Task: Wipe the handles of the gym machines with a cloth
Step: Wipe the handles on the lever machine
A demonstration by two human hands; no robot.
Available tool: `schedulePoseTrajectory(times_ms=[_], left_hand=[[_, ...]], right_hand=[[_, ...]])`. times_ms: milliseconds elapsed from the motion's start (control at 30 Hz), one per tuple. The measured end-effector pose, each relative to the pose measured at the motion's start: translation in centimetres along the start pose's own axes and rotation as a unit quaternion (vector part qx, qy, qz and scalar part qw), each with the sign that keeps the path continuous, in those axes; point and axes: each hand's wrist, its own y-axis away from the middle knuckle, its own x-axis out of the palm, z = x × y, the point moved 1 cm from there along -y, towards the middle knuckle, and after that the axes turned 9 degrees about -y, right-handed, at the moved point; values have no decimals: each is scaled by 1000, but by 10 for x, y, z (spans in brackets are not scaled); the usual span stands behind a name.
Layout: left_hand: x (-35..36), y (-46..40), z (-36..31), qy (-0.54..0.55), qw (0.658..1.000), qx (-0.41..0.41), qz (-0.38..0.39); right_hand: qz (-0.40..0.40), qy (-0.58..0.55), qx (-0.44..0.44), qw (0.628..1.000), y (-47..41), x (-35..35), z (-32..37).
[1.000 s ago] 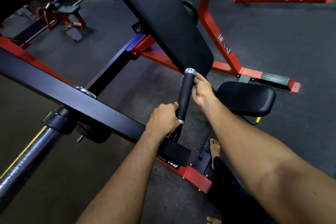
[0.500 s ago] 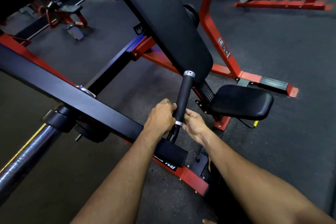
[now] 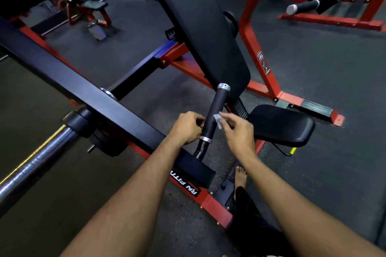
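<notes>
- We see the black handle [image 3: 213,113] standing tilted from the machine's black arm [image 3: 83,89], with 2 silver rings, 1 at each end.
- Our left hand [image 3: 186,127] sits against the handle's lower left side, fingers curled; we cannot tell if it grips the handle.
- Our right hand [image 3: 238,131] pinches a small pale cloth [image 3: 217,119] at its fingertips, touching the handle's right side.
- The black seat [image 3: 282,124] lies just right of it.

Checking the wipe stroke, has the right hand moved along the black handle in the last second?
Yes. The right hand slid from the black handle's top silver cap down to its lower ring, then lifted off to the handle's right side, pinching the cloth.
</notes>
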Motion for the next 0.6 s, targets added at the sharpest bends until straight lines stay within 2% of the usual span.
schedulePoseTrajectory(times_ms=[33, 100, 167, 200, 300, 433, 600], left_hand=[[-1, 1, 0, -18, 1000, 4, -6], [-5, 7, -4, -148, 988, 17, -23], [-10, 14, -1, -282, 955, 43, -82], [-12, 17, 3, -310, 944, 48, -105], [-11, 24, 14, -346, 930, 44, -117], [-6, 32, 8, -344, 927, 84, -125], [-7, 28, 10, -335, 930, 80, -127]], right_hand=[[27, 57, -74, 995, -8, 1, 2], [95, 155, -183, 966, -13, 9, 2], [162, 208, -199, 944, -8, 17, -1], [192, 228, -203, 933, -1, 20, -4], [256, 274, -250, 893, 14, 22, -6], [334, 350, -295, 824, -13, 15, 5], [314, 395, -235, 830, -14, 32, 9]])
